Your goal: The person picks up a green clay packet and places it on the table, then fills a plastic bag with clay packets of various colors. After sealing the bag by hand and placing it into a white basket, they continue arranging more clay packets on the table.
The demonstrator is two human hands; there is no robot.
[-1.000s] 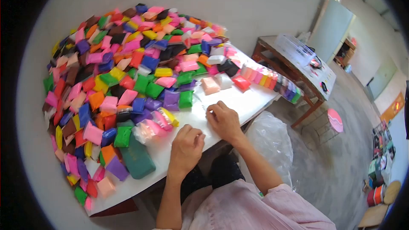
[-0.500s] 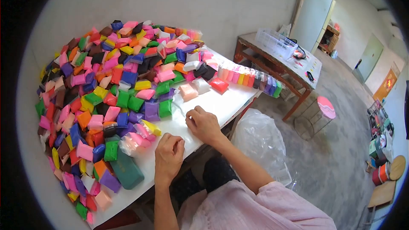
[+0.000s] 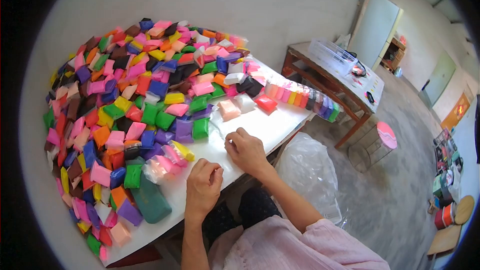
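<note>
My left hand [image 3: 204, 186] hovers over the front edge of the white tabletop [image 3: 220, 156], its fingers curled in. To the right and slightly farther away is my right hand [image 3: 247, 152], with fingers bent toward the thumb. What either hand holds, if anything, is too small or hidden to make out. Left of my hands lies a clear-wrapped bundle of pink packets [image 3: 169, 162] with a yellow packet [image 3: 183, 151]. Beyond my right hand lie a peach packet [image 3: 229, 110], a white packet [image 3: 245, 103] and a red packet [image 3: 265, 104].
A big heap of coloured packets [image 3: 135, 90] covers the table's left side, beside a dark green box [image 3: 154, 202]. A row of packets [image 3: 300, 96] lines the far right corner. A clear plastic bag [image 3: 307, 172], a stool [image 3: 386, 135] and another table [image 3: 327, 82] stand rightward.
The view has shifted slightly, so the scene sits farther right. Both hands keep nearly the same curled pose and place above the table. No packet has visibly moved.
</note>
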